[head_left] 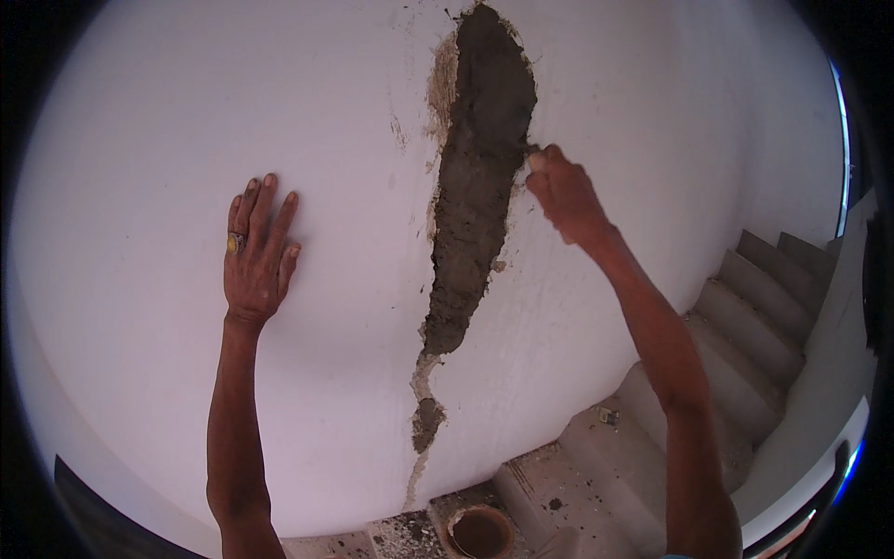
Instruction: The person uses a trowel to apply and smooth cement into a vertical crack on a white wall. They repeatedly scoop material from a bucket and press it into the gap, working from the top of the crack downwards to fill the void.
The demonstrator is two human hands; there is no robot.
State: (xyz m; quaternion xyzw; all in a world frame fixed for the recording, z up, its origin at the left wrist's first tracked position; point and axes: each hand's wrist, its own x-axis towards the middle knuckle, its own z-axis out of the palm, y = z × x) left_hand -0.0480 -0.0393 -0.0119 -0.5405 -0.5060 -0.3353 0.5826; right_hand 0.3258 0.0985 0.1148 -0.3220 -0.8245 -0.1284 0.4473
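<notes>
A long patch of wet grey mortar [480, 177] fills a broken strip in the white wall [345, 121], wide at the top and narrowing downward. At the right edge of this patch, my right hand [568, 196] is closed around the pale handle of what looks like a trowel [535, 160]. Its blade barely shows against the dark mortar. Well left of the strip, my left hand [256, 256] rests flat on the wall with fingers spread, a ring on one finger. Below the main patch, a thin crack runs down to a smaller mortar spot [427, 424].
Concrete stairs [736, 359] climb along the wall to the right. A round brown-rimmed bowl [480, 533] stands on a lower step at the wall's foot. Mortar crumbs [405, 536] litter the steps, and a small chunk [608, 415] lies on one of them.
</notes>
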